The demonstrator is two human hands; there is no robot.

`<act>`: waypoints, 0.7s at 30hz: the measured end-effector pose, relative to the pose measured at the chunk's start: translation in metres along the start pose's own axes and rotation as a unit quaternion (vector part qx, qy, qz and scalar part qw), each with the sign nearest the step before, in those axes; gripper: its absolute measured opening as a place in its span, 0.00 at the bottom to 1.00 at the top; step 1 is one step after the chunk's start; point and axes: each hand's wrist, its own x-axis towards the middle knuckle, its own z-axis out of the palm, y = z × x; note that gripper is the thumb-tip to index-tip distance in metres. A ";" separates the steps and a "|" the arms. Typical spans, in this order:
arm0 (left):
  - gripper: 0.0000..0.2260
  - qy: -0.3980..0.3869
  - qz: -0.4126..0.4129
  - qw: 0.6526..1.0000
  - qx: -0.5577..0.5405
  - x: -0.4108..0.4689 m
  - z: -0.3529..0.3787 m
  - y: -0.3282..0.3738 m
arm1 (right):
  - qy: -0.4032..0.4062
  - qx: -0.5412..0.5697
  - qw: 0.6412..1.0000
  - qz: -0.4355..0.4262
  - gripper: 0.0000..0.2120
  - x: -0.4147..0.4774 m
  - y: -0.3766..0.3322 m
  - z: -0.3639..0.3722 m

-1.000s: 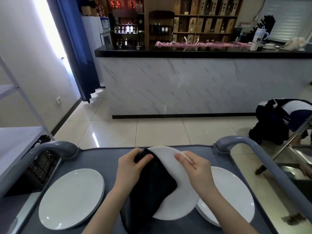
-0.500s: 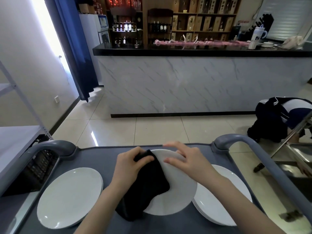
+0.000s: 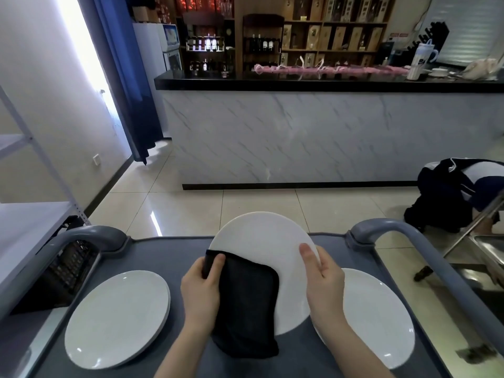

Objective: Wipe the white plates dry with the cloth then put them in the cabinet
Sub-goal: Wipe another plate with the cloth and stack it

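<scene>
The white plate (image 3: 261, 241) is gripped at 3 o'clock by the right hand (image 3: 324, 287); the black cloth (image 3: 245, 304), pinched in the left hand (image 3: 200, 290), should be swept toward 12 o'clock.

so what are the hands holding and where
The left hand grips the black cloth by its upper left corner, against the white plate. The right hand holds that plate by its right rim, thumb on its face.

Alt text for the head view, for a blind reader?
A white plate is held tilted over a grey cart: the left hand holds a black cloth on it, the right hand grips its rim. A left plate and a right plate lie on the cart.
</scene>
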 end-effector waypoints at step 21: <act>0.12 -0.045 0.015 0.999 -0.017 0.009 -0.011 0.002 | -0.123 -0.120 0.983 -0.069 0.06 0.019 -0.009 -0.017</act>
